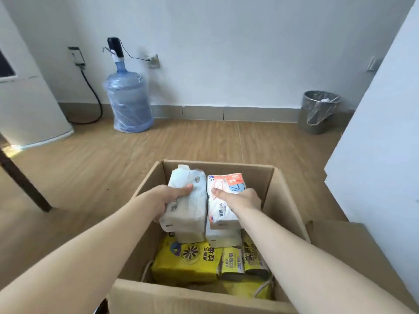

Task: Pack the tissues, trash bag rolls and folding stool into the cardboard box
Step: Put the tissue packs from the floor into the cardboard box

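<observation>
An open cardboard box stands on the wooden floor in front of me. My left hand grips a pale grey-white tissue pack over the box's far half. Beside it, my right hand holds a white tissue pack with orange and blue print. The two packs touch side by side. More white tissue packs lie under them. Yellow trash bag roll packs fill the near part of the box. I see no folding stool.
A blue water jug with a pump stands at the back wall, a grey lined trash bin at the back right. A dark furniture leg is at left, a white wall corner at right.
</observation>
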